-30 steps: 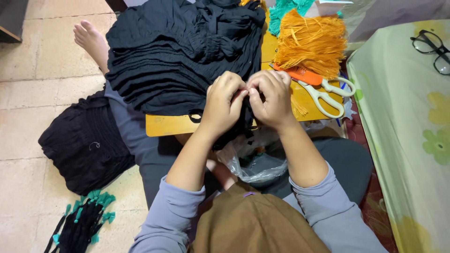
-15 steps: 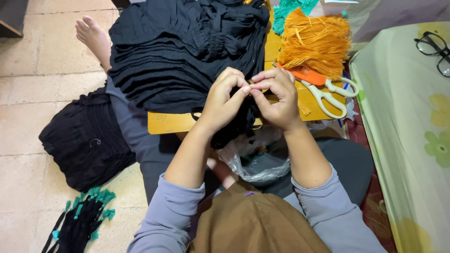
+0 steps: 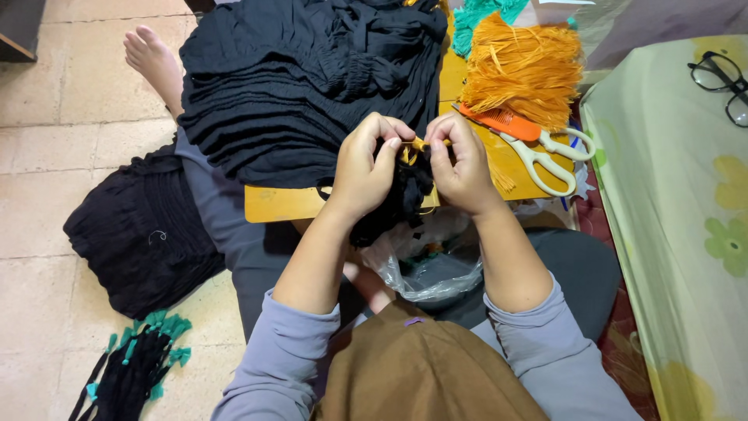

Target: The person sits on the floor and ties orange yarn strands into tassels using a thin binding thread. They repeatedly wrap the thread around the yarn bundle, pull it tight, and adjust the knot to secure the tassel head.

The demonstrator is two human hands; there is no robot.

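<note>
Left hand (image 3: 366,168) and right hand (image 3: 463,164) are both curled shut, fingertips pinching a small orange tassel (image 3: 421,145) between them. Tassel sits in the gap between the two thumbs, just above the near edge of the wooden board (image 3: 280,204) on the lap. Both hands also press on the bunched end of a black fabric strip (image 3: 397,199), which hangs over the board's near edge.

Board carries a big pile of black pleated cloth (image 3: 304,86) across its left and middle. At the right end: a bundle of orange thread (image 3: 526,66), an orange comb (image 3: 499,121) just below it, and white-handled scissors (image 3: 545,156) touching the comb, near the board's right edge. Teal thread (image 3: 479,15) shows at the far edge, partly cut off.

A clear plastic bag (image 3: 428,269) sits in the lap under the board's near edge.

On the floor (image 3: 47,195): a folded black cloth heap (image 3: 140,234) on the left, and a bunch of black strips with teal tassels (image 3: 132,366) at the lower left. A bare foot (image 3: 152,58) lies beside the cloth pile.

On the right, a green floral bed sheet (image 3: 670,234) with black glasses (image 3: 721,82) near its far corner.
</note>
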